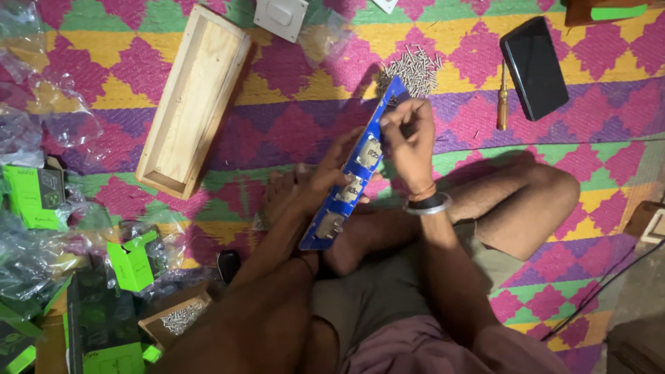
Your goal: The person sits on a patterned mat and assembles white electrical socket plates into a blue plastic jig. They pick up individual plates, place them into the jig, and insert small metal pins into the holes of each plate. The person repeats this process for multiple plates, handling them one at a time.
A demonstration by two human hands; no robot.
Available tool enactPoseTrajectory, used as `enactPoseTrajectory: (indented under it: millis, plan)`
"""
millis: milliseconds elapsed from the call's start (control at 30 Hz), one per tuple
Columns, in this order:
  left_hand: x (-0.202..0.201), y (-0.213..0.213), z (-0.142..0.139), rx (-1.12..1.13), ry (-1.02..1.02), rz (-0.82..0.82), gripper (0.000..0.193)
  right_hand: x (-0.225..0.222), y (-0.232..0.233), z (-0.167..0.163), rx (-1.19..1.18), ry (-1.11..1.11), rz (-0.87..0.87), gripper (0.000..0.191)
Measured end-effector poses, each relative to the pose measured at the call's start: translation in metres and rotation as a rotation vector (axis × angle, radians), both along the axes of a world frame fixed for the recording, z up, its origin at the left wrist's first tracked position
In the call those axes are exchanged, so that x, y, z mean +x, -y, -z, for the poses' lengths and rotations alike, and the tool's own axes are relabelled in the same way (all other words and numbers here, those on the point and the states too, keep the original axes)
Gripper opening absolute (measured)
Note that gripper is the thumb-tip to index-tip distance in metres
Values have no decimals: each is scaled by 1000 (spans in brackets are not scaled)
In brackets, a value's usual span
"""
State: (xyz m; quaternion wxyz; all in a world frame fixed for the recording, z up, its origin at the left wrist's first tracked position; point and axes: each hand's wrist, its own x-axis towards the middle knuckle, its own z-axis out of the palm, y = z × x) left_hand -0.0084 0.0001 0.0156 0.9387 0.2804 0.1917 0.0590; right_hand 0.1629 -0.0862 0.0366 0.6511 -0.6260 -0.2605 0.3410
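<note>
I sit cross-legged on a patterned mat and hold a long blue panel with several grey switch modules fitted along it. My left hand grips the panel at its middle from the left side. My right hand is pinched at the panel's upper end, fingers closed on something small that I cannot make out, possibly a screw. Just beyond the panel's tip lies a heap of small metal screws.
A wooden box frame lies at the left. A white switch plate is at the top. A wooden-handled screwdriver and a black phone lie at the right. Green cartons and plastic bags fill the left edge.
</note>
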Motion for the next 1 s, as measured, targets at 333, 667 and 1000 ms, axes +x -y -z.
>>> enactPoseTrajectory:
  millis: [333,667,1000]
  plan:
    - [-3,8,19,39,41,8,95,-6,7,15,-52,-87,64,28]
    - [-21,1,-2,-549,249,-41,80,29,22,-2,-39,-8,144,16]
    - [-13,-55,-86,1223,-121,-12,102,14,16,-48,-1,-307,114,46]
